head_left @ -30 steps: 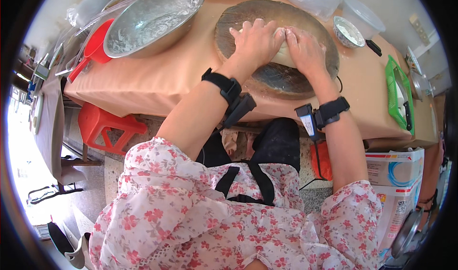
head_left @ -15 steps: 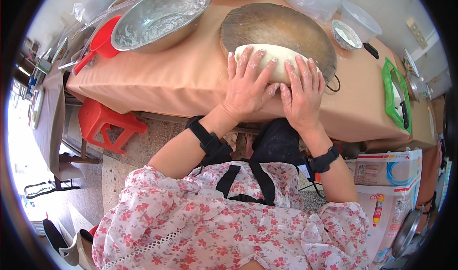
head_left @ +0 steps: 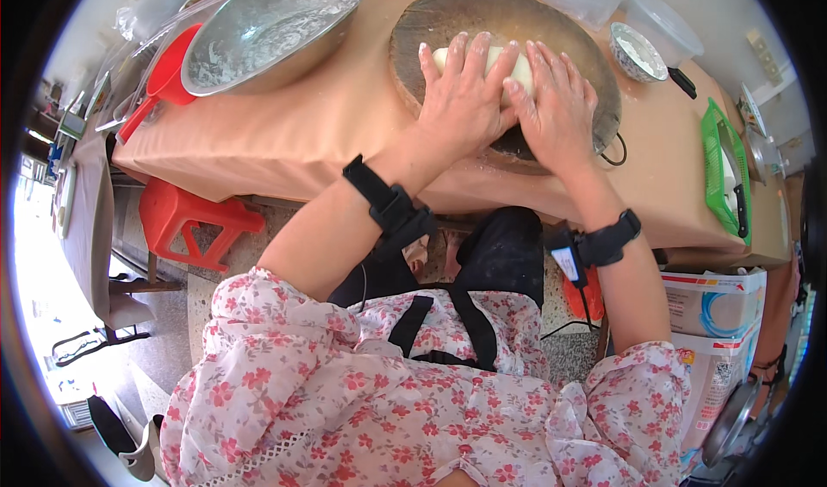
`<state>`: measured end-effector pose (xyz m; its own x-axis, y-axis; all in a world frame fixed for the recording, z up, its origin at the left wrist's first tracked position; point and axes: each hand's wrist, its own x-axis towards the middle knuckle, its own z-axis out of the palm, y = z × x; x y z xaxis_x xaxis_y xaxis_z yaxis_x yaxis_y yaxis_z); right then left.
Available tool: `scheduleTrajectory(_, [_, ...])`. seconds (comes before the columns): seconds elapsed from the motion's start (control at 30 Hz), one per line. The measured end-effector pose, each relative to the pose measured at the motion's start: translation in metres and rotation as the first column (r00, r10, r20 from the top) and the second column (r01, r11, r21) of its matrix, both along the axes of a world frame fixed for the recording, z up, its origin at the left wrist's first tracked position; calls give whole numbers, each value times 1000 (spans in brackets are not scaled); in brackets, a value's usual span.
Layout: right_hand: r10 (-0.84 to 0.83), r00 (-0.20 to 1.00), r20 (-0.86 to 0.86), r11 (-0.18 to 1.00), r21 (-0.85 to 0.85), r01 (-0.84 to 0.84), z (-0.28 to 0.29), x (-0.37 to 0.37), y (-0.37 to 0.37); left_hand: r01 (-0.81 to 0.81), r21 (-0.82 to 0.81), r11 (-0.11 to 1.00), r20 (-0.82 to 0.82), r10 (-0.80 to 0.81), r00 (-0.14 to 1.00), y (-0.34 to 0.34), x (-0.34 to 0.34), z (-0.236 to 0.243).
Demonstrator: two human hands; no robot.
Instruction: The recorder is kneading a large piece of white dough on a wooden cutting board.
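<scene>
While the person's flowered sleeves fill the near edge of the view, both forearms, each with a black wrist strap, reach up to the round wooden board (head_left: 504,22), which sits on a table (head_left: 327,134) covered in tan cloth. The left hand (head_left: 463,91) and the right hand (head_left: 556,104) lie side by side on the board's near half, fingers spread and flat, palms pressed down on a pale lump of dough (head_left: 482,61) (only its far edge shows past the fingertips), so neither hand is closed around it. Left of the board stands a large metal bowl (head_left: 276,22) dusted white, with a red scoop (head_left: 164,82) beyond it. Right of the board sits a small patterned bowl (head_left: 637,52), perhaps holding flour, and farther right a green basket (head_left: 719,160).
</scene>
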<state>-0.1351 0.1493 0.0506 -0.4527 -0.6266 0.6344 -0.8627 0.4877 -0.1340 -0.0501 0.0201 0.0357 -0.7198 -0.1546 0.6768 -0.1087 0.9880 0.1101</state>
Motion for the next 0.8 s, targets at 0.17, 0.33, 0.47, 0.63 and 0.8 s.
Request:
scheduleTrajectory(0.17, [-1,972,234,998,67,-15,16,-45,-24,-26,47,999,193,17,981,-19,-33,25])
scheduleTrajectory(0.33, [-43,817,575,969,224,-107,35,-81,-42,-59,158,986,360,-2,933,-34,-62,38])
scheduleTrajectory(0.47, [-60,811,582,968,231,-94,37,-97,-53,-102,207,973,475,-8,880,-43,-81,49])
scheduleTrajectory(0.63, [-112,803,586,972,232,-34,36,-109,-64,-141,205,969,554,4,833,-51,-96,54])
scheduleTrajectory(0.8, [-108,809,578,978,209,-19,29,-123,-67,-173,215,961,570,20,822,-53,-106,53])
